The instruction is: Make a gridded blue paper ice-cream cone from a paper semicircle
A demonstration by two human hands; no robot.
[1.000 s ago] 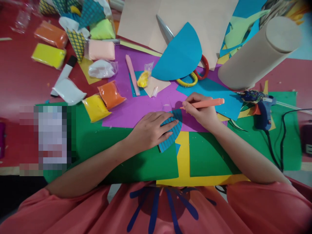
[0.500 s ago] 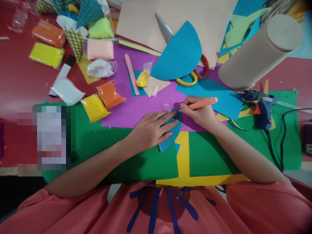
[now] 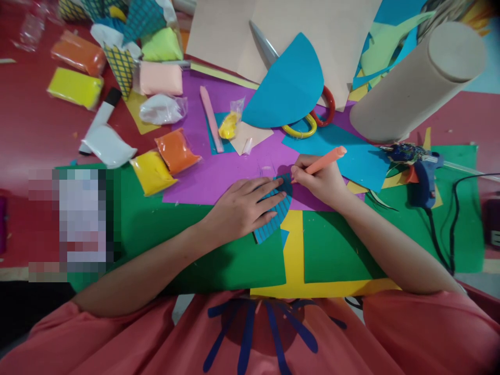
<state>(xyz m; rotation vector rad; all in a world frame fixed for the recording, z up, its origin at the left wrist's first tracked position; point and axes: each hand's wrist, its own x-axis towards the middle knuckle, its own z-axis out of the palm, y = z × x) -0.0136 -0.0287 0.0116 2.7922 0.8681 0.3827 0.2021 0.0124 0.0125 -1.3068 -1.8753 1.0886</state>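
Beneath the spread fingers of the left hand [image 3: 244, 208], I see a blue paper piece [image 3: 279, 211] with a curved edge and dark stripes, lying across the purple sheet [image 3: 219, 177] and the green sheet [image 3: 234, 263]. I see the peach-orange marker [image 3: 325, 160] tilted in the right hand [image 3: 322, 182], back end raised, tip low beside that curved edge; I can't tell whether they touch.

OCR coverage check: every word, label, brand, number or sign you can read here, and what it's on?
No text is readable.
Dark object, right edge: pale mark, cut off, unreadable.
Purple sheet: faint marks, too faint to read.
Pixelated patch, left: nothing legible.
Orange pen, glue gun: no legible lettering.
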